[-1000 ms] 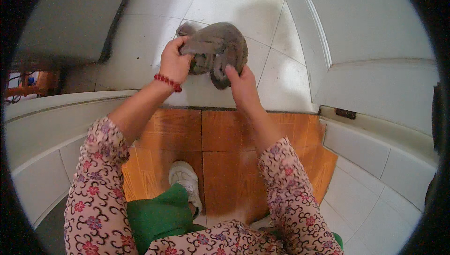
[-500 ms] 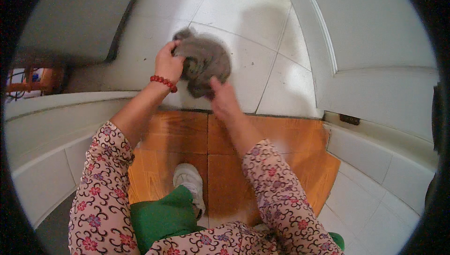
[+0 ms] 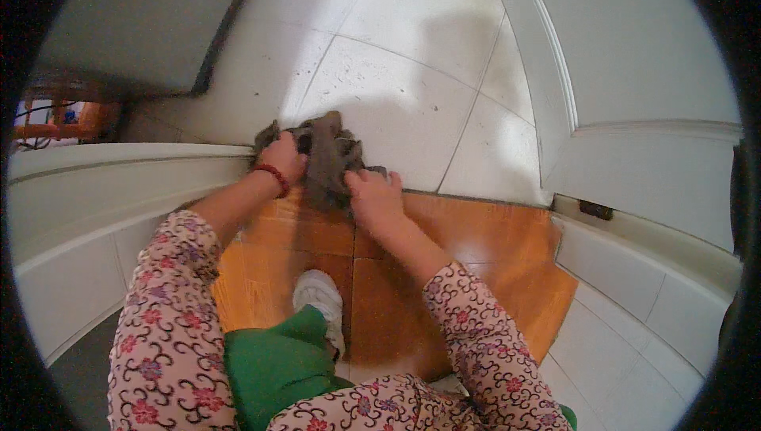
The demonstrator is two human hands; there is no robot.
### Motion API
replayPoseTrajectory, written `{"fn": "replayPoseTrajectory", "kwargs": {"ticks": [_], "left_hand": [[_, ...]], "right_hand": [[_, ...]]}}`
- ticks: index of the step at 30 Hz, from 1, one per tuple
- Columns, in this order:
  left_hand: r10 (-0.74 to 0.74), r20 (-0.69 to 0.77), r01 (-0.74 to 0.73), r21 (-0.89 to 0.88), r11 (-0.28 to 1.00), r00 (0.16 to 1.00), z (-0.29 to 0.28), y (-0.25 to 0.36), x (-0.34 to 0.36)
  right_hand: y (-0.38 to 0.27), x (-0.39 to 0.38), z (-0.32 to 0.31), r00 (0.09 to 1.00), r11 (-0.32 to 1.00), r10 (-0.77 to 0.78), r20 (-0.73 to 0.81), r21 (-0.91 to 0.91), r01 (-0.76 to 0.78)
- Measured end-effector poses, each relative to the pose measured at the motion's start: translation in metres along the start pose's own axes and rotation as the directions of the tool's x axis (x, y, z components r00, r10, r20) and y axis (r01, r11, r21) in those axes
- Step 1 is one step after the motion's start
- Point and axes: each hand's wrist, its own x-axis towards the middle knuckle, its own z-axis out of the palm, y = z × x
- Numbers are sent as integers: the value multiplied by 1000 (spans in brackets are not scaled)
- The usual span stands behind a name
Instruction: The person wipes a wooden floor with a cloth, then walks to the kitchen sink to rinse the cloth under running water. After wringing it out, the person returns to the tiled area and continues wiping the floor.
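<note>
Lying bunched across the far edge of the orange-brown flooring (image 3: 396,296), a grey-brown cloth (image 3: 323,162) is pinched at its left end by the left hand (image 3: 283,162), at its right side by the right hand (image 3: 377,200). Dark-speckled white tiles (image 3: 388,82) are seen beyond the flooring; a white shoe (image 3: 319,295) is planted on its left part.
</note>
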Motion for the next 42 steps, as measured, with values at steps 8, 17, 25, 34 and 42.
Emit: {"fn": "replayPoseTrajectory", "kwargs": {"ticks": [8,17,25,34,42], "left_hand": [[38,-428,-289,-537,792,903,6,112,8],[119,-276,-177,-199,964,954,6,17,-11],[52,-227,-152,-451,880,973,18,98,-9],[-489,-532,242,-468,850,691,-26,-12,57],[-298,-437,172,-305,937,849,-49,71,84]], "right_hand": [[66,39,-78,845,865,414,-339,437,-248],[25,-11,-50,995,995,102,-2,-6,-102],[45,3,-51,945,945,303,125,-171,-280],[0,31,-37,920,987,-17,-392,142,79],[6,2,-2,992,995,100,-75,16,-99]]}}
